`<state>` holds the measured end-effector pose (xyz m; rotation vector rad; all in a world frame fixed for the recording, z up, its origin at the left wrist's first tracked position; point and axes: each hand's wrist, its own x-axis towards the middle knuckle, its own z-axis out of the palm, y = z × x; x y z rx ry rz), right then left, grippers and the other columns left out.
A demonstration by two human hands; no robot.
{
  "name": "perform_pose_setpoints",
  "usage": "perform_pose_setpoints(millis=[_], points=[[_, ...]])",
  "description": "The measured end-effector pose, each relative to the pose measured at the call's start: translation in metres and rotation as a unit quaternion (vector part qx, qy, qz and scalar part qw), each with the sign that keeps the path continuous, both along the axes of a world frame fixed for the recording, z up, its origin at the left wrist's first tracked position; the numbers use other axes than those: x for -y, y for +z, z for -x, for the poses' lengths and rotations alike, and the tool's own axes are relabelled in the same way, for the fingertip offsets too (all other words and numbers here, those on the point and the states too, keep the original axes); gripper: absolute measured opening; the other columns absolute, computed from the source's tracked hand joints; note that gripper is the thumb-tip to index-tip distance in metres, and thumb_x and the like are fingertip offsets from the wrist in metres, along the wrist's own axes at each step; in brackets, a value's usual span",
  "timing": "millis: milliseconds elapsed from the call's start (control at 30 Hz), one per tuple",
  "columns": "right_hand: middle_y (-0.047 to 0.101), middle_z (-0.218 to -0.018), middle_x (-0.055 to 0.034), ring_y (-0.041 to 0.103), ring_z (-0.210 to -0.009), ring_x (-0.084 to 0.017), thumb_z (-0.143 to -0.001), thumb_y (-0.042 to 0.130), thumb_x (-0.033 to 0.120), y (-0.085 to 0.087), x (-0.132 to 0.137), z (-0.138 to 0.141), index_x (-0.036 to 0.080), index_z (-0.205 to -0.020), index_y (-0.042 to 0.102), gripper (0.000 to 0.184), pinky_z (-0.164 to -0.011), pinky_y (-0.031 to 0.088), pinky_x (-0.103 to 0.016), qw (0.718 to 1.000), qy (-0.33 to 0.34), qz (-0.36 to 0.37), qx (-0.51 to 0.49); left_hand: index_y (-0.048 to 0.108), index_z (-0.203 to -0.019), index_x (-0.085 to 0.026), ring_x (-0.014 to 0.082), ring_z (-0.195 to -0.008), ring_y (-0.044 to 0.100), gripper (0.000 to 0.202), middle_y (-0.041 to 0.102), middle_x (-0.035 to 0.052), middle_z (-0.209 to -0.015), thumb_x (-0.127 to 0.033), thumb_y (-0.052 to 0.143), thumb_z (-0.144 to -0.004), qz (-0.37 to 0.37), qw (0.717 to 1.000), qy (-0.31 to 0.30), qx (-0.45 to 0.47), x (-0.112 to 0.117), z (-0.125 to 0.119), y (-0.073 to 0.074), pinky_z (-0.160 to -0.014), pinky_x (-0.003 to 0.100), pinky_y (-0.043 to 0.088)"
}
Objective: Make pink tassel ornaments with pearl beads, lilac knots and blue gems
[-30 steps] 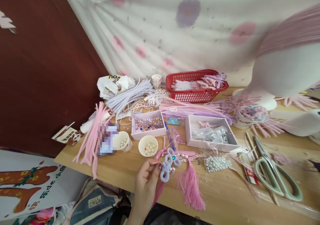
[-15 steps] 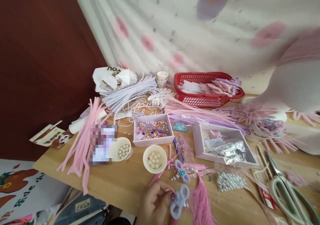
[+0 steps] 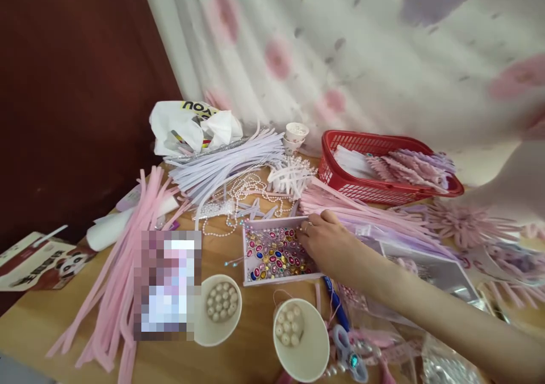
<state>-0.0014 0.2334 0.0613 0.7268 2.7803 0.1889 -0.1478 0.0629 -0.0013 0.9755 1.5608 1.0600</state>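
Note:
My right hand [image 3: 330, 245] reaches in from the lower right, over the far right corner of a shallow pink box [image 3: 246, 259] full of coloured gems [image 3: 275, 254]. Its fingers curl down together onto the gems, and what they pinch is hidden. A ring shows on one finger. Two paper cups of pearl beads [image 3: 218, 303] [image 3: 288, 326] stand just in front of the box. A lilac knot ornament with a teal gem [image 3: 349, 359] lies at the bottom edge beside a blue pen [image 3: 334, 301]. My left hand is out of view.
Pink pipe cleaners [image 3: 128, 259] spread at the left, lilac-white ones [image 3: 221, 165] behind the box near a white plastic bag [image 3: 187, 125]. A red basket [image 3: 383, 190] stands at the back right, a second pale tray [image 3: 430, 262] under my forearm. Pearl strings [image 3: 238, 197] lie behind the box.
The view has moved closer and to the left. My left hand with the lilac knot has dropped out of view. My right hand has come in and reached into the gem box.

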Motion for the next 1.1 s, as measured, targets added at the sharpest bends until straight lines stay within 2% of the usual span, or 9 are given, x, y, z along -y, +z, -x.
perform_pose_setpoints(millis=[67, 200, 367, 500, 700, 867, 933, 1000, 1100], points=[[0.07, -0.087, -0.0115, 0.059, -0.089, -0.028, -0.086, 0.059, 0.003, -0.001, -0.001, 0.0, 0.012, -0.088, 0.073, 0.017, -0.078, 0.032, -0.04, 1.0, 0.009, 0.011, 0.0, 0.073, -0.065, -0.028, 0.0209, -0.116, 0.065, 0.049, 0.077, 0.0062, -0.081, -0.071, 0.052, -0.074, -0.004, 1.0, 0.01, -0.009, -0.02, 0.024, -0.001, -0.077, 0.029, 0.051], [0.07, -0.087, -0.0068, 0.06, -0.088, -0.023, -0.085, 0.058, 0.002, 0.011, -0.009, -0.008, 0.017, -0.092, 0.073, 0.022, -0.081, 0.032, -0.037, 0.99, 0.046, 0.121, -0.049, 0.067, -0.052, -0.025, 0.0198, -0.118, 0.061, 0.058, 0.077, 0.013, -0.081, -0.076, 0.046, -0.067, -0.016, 1.0, -0.009, -0.013, -0.055, 0.072, -0.001, -0.081, 0.03, 0.048], [0.068, -0.086, -0.0082, 0.061, -0.082, -0.021, -0.09, 0.053, 0.006, 0.031, -0.025, -0.02, 0.016, -0.1, 0.074, 0.026, -0.073, 0.036, -0.033, 0.99, -0.042, 0.116, -0.073, 0.057, -0.04, -0.027, 0.0166, -0.122, 0.058, 0.057, 0.076, 0.0109, -0.071, -0.071, 0.041, -0.074, -0.045, 0.999, -0.018, -0.023, -0.123, 0.163, 0.012, -0.084, 0.029, 0.046], [0.068, -0.084, -0.0081, 0.061, -0.081, -0.02, -0.088, 0.058, 0.005, 0.032, -0.027, -0.014, 0.017, -0.085, 0.075, 0.022, -0.072, 0.036, -0.033, 0.994, -0.005, 0.107, -0.006, 0.048, -0.034, -0.029, 0.0158, -0.121, 0.058, 0.057, 0.074, 0.0075, -0.064, -0.068, 0.047, -0.076, -0.07, 0.996, -0.023, -0.051, -0.164, 0.223, 0.018, -0.082, 0.027, 0.046], [0.073, -0.088, -0.0087, 0.063, -0.088, -0.022, -0.087, 0.063, 0.008, 0.02, -0.024, 0.012, 0.017, -0.081, 0.075, 0.016, -0.074, 0.034, -0.034, 0.992, 0.066, 0.098, 0.053, 0.054, -0.04, -0.03, 0.0149, -0.117, 0.06, 0.049, 0.074, 0.0044, -0.063, -0.061, 0.05, -0.078, -0.122, 0.988, -0.047, -0.082, -0.163, 0.239, 0.003, -0.084, 0.026, 0.047], [0.077, -0.081, -0.0103, 0.068, -0.071, -0.021, -0.092, 0.056, 0.012, 0.023, -0.029, 0.022, 0.016, -0.088, 0.075, 0.019, -0.058, 0.03, -0.031, 0.995, -0.041, 0.063, 0.07, 0.058, -0.047, -0.028, 0.0145, -0.122, 0.058, 0.046, 0.077, 0.0041, -0.072, -0.06, 0.051, -0.079, -0.136, 0.983, -0.035, -0.114, -0.169, 0.253, -0.008, -0.087, 0.027, 0.049], [0.078, -0.08, -0.0104, 0.07, -0.069, -0.022, -0.094, 0.056, 0.013, 0.025, -0.028, 0.023, 0.017, -0.086, 0.075, 0.021, -0.053, 0.026, -0.031, 0.993, -0.058, 0.048, 0.092, 0.061, -0.053, -0.027, 0.0153, -0.127, 0.056, 0.042, 0.078, 0.0035, -0.079, -0.057, 0.051, -0.081, -0.142, 0.981, -0.025, -0.129, -0.171, 0.261, -0.014, -0.089, 0.028, 0.051], [0.078, -0.08, -0.0093, 0.071, -0.069, -0.022, -0.093, 0.057, 0.011, 0.025, -0.027, 0.024, 0.018, -0.084, 0.075, 0.022, -0.052, 0.025, -0.03, 0.993, -0.044, 0.046, 0.104, 0.062, -0.058, -0.028, 0.0172, -0.136, 0.048, 0.035, 0.078, 0.0015, -0.088, -0.053, 0.054, -0.081, -0.149, 0.979, -0.013, -0.141, -0.171, 0.269, -0.023, -0.092, 0.031, 0.053], [0.078, -0.078, -0.0094, 0.072, -0.071, -0.022, -0.092, 0.059, 0.006, 0.022, -0.023, 0.029, 0.017, -0.086, 0.075, 0.021, -0.051, 0.028, -0.029, 0.992, -0.021, 0.045, 0.117, 0.065, -0.065, -0.031, 0.0195, -0.152, 0.019, 0.023, 0.074, -0.0048, -0.104, -0.049, 0.061, -0.077, -0.18, 0.967, 0.019, -0.18, -0.17, 0.281, -0.037, -0.093, 0.039, 0.056]])
